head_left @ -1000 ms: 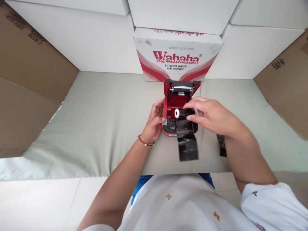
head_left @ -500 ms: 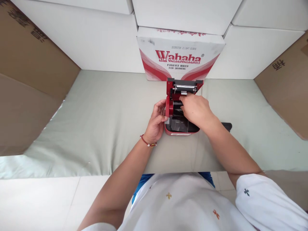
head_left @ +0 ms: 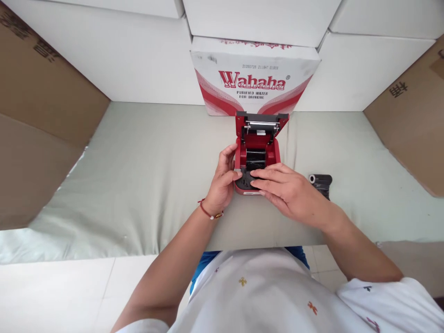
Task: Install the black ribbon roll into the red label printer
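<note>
A red and black label printer (head_left: 276, 150) stands on the cloth-covered table with its lid raised. Inside it sits a roll of shiny black ribbon (head_left: 255, 159). My left hand (head_left: 225, 178) grips the printer's left side, its thumb on the front left corner and the fingers along the wall. My right hand (head_left: 286, 188) lies over the front right of the printer, fingers stretched out and their tips on the black front part. Its palm hides that corner. To the right of the printer lies another black ribbon roll (head_left: 321, 180), partly behind my right wrist.
A Wahaha carton (head_left: 255, 78) stands just behind the raised lid. White boxes (head_left: 149, 60) are stacked along the back. Brown cartons flank the table, one at the left (head_left: 45, 138) and one at the right (head_left: 409, 115). The pale green cloth (head_left: 156, 185) ends near my body.
My right hand has moved from under the raised lid down to the printer's front. The black film that covered the front part no longer shows there. My left hand keeps its hold.
</note>
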Tool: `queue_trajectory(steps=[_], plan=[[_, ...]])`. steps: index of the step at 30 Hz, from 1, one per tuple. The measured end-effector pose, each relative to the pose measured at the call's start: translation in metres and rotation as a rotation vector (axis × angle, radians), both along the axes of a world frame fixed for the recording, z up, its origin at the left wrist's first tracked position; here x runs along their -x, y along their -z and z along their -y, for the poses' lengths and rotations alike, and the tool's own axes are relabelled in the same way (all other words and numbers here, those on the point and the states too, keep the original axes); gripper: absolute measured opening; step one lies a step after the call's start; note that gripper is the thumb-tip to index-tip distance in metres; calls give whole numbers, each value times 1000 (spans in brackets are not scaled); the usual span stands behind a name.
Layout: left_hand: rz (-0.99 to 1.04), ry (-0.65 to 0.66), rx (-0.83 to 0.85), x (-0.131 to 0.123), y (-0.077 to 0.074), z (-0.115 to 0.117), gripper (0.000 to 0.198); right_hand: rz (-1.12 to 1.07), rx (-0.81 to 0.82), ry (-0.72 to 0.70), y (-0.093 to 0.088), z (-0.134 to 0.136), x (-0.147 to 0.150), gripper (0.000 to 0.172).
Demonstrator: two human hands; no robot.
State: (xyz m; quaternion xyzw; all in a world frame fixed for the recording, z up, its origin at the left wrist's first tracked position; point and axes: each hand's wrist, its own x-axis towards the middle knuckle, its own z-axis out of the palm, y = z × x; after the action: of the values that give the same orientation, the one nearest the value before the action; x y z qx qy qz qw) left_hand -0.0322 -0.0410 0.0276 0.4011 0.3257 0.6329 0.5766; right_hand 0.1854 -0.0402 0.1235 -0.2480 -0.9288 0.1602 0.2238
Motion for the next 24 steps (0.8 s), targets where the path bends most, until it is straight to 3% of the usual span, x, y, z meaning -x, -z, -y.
queue_trajectory(steps=[5, 8, 13, 15, 20, 24], plan=[[-102, 60, -38, -2, -6, 12, 89, -64, -10, 27, 13, 7, -2, 36], [-97, 60, -29, -1, -3, 14, 92, -75, 10, 41, 16, 8, -2, 39], [-76, 53, -10, 1, 3, 11, 97, -87, 87, 2, 6, 4, -6, 32], [-72, 42, -1, 1, 3, 11, 102, -127, 78, 72, -4, -5, -8, 30], [-52, 33, 10, 0, 1, 10, 111, -162, -89, 494, -17, -61, -7, 49], [-50, 26, 27, 0, 2, 10, 115, -90, -66, 453, -11, -93, 2, 63]])
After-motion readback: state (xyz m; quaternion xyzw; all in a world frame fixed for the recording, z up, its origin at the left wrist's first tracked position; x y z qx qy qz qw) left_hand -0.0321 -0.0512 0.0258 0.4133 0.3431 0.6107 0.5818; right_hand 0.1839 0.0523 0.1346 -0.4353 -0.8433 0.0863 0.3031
